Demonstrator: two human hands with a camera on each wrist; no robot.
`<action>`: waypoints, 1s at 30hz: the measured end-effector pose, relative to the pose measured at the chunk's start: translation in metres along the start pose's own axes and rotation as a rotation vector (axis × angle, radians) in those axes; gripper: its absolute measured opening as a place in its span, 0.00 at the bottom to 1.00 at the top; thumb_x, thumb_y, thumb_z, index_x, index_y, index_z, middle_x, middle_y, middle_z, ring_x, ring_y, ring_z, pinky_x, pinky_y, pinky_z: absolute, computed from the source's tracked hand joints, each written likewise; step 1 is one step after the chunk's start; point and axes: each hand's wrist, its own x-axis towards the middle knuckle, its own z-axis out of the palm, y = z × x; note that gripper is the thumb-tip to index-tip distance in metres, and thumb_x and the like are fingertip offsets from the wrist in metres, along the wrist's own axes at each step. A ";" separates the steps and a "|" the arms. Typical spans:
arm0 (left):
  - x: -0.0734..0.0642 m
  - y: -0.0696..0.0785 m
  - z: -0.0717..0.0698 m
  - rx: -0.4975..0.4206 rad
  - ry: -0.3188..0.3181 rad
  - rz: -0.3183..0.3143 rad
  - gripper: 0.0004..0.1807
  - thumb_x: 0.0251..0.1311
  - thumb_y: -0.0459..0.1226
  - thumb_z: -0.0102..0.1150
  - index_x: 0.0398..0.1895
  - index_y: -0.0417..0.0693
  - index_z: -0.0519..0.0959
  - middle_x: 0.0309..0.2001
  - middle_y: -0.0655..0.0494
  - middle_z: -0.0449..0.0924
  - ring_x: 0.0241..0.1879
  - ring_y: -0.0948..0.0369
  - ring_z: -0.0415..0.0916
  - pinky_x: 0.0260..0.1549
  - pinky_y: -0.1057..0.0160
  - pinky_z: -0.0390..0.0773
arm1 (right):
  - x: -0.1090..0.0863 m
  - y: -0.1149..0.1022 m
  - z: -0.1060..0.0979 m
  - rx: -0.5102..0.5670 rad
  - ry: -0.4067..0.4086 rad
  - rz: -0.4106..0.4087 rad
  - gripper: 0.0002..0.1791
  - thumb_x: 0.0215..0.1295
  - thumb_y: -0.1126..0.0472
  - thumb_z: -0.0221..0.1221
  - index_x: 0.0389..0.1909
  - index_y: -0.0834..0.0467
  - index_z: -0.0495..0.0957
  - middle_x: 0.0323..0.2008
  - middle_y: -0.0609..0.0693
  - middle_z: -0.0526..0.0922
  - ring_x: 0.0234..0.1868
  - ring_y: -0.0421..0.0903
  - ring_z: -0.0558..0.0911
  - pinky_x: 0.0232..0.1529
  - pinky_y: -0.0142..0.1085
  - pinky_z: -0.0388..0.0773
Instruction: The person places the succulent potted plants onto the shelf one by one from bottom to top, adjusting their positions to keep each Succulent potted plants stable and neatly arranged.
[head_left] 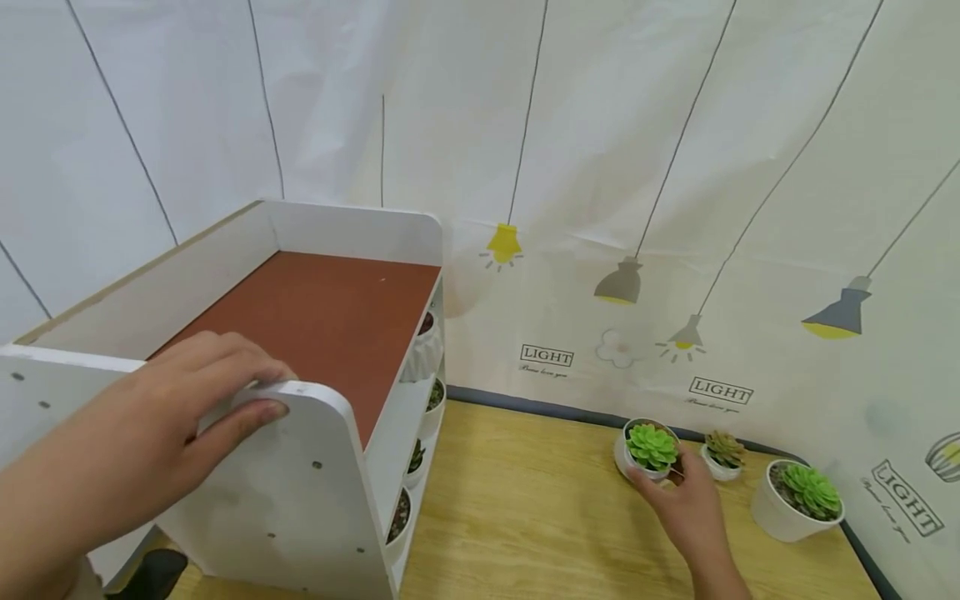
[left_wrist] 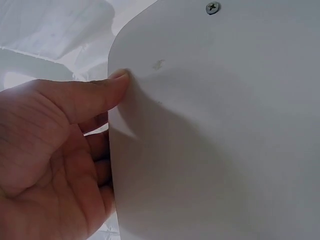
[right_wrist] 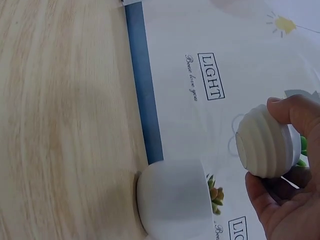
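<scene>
My right hand (head_left: 686, 508) grips a small white pot with a bright green succulent (head_left: 652, 447), thumb on one side and fingers on the other. In the right wrist view the ribbed outside of this potted succulent (right_wrist: 265, 142) shows, its base raised off the wooden table. Beside it stands a smaller white pot with a brownish-green succulent (head_left: 722, 457). At the left, my left hand (head_left: 187, 400) holds the top edge of a white shelf unit's side panel (head_left: 300, 475). Its thumb presses the outer face, and the fingers go over the edge, partly hidden in the left wrist view (left_wrist: 65, 145).
A larger white pot with a green succulent (head_left: 798, 500) stands at the right of the table (head_left: 517, 500). Several potted plants sit on the shelf levels under the brown top (head_left: 322, 308). A patterned wall covering (head_left: 465, 125) rises behind. A black object (head_left: 153, 573) shows at lower left.
</scene>
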 end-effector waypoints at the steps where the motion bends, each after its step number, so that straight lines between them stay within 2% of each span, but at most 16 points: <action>1: 0.000 0.000 0.000 0.000 -0.004 0.000 0.18 0.60 0.34 0.73 0.49 0.62 0.81 0.47 0.76 0.76 0.47 0.76 0.69 0.51 0.80 0.66 | 0.001 -0.002 0.001 0.004 -0.003 -0.013 0.45 0.66 0.52 0.72 0.76 0.64 0.61 0.71 0.65 0.68 0.72 0.61 0.72 0.71 0.54 0.71; 6: 0.001 0.000 -0.002 -0.006 -0.007 0.005 0.15 0.64 0.36 0.71 0.50 0.62 0.81 0.47 0.77 0.75 0.46 0.76 0.69 0.50 0.80 0.67 | 0.003 -0.012 0.007 0.007 -0.011 -0.081 0.43 0.66 0.52 0.72 0.75 0.65 0.64 0.71 0.64 0.68 0.71 0.58 0.72 0.70 0.54 0.73; 10: 0.001 0.000 -0.002 0.004 0.003 0.009 0.10 0.68 0.42 0.68 0.50 0.63 0.82 0.47 0.78 0.75 0.46 0.76 0.69 0.49 0.80 0.67 | 0.003 -0.021 0.012 0.015 -0.029 -0.084 0.44 0.66 0.50 0.71 0.74 0.66 0.64 0.71 0.64 0.68 0.71 0.60 0.72 0.70 0.54 0.73; 20: -0.001 0.002 -0.004 0.028 -0.008 -0.038 0.18 0.60 0.36 0.74 0.51 0.64 0.83 0.46 0.77 0.76 0.45 0.76 0.69 0.49 0.81 0.66 | 0.001 -0.042 0.033 -0.003 -0.072 -0.124 0.45 0.66 0.46 0.71 0.73 0.64 0.63 0.67 0.64 0.68 0.68 0.61 0.74 0.67 0.58 0.75; 25: -0.001 0.001 -0.004 0.029 -0.007 -0.034 0.18 0.60 0.36 0.74 0.51 0.64 0.83 0.46 0.77 0.76 0.45 0.75 0.69 0.48 0.81 0.66 | 0.003 -0.053 0.048 0.056 -0.096 -0.173 0.41 0.65 0.50 0.72 0.72 0.61 0.65 0.67 0.61 0.69 0.67 0.58 0.74 0.67 0.57 0.75; 30: -0.001 0.001 -0.003 0.035 -0.008 -0.032 0.18 0.61 0.37 0.73 0.51 0.65 0.83 0.46 0.77 0.76 0.44 0.75 0.69 0.48 0.80 0.66 | 0.005 -0.066 0.061 0.047 -0.091 -0.235 0.39 0.63 0.54 0.74 0.71 0.60 0.68 0.65 0.60 0.72 0.65 0.56 0.76 0.66 0.54 0.77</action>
